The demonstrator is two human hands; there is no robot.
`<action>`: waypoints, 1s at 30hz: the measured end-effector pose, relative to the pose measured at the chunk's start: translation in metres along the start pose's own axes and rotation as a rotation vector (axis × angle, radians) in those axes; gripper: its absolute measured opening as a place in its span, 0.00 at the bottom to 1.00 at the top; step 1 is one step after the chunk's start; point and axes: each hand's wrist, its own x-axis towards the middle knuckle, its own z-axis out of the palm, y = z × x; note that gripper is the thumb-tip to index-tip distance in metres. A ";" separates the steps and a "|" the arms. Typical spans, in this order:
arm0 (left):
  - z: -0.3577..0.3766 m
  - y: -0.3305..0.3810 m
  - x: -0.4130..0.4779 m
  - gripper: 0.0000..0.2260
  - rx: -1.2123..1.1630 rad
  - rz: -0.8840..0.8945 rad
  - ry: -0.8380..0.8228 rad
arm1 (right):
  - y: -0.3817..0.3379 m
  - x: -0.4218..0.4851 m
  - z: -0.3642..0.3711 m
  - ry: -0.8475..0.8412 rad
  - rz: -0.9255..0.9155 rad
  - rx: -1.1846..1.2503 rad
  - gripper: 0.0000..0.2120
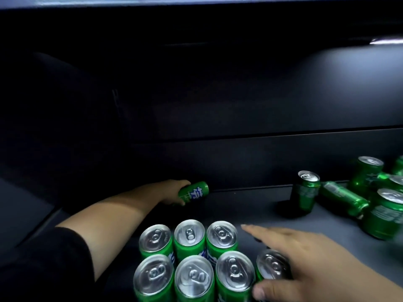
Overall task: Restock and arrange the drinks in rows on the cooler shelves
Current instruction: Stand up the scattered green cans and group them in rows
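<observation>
From my remote seat I see the dark cooler shelf (250,210) filling the view, with its back wall (218,105) in shadow. At the front edge stands the block of green cans (194,253), upright and packed together. There are three in the far row and three in the near row, silver tops toward me. On the right sits the loose heap of cans (370,192). Some are upright, at least one lying can (344,198) is on its side among them, and one upright can (307,190) stands at the heap's left. My right hand (305,262) is spread over the end can (272,267), which stands beside the near row. Its fingers are straight and the thumb sits low beside the can, so the grip is wide. I cannot tell whether it touches. My left hand (172,192) reaches toward the back, its grip wrapped round a tilted can (193,191). That can is near the back wall, its free end pointing right and up.
</observation>
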 end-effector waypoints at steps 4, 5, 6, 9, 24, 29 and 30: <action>0.005 0.005 0.009 0.40 0.011 0.010 0.039 | -0.001 0.003 0.004 0.048 -0.014 -0.025 0.47; 0.006 0.008 0.010 0.40 0.002 0.023 0.043 | 0.001 0.004 0.008 0.041 -0.017 -0.024 0.51; 0.005 0.011 0.009 0.40 -0.013 0.037 0.044 | 0.005 0.006 0.013 0.028 -0.006 -0.022 0.54; -0.006 0.028 0.004 0.41 -0.086 0.113 0.065 | 0.008 0.006 0.016 0.044 0.005 -0.005 0.58; -0.063 0.188 -0.129 0.36 -0.278 0.539 0.028 | 0.060 0.039 -0.019 0.552 0.072 0.925 0.32; -0.053 0.195 -0.159 0.42 -0.172 0.405 0.130 | 0.057 0.041 -0.033 0.518 -0.005 0.823 0.25; -0.048 0.193 -0.165 0.46 -0.168 0.343 0.103 | 0.057 0.043 -0.034 0.496 -0.016 0.703 0.27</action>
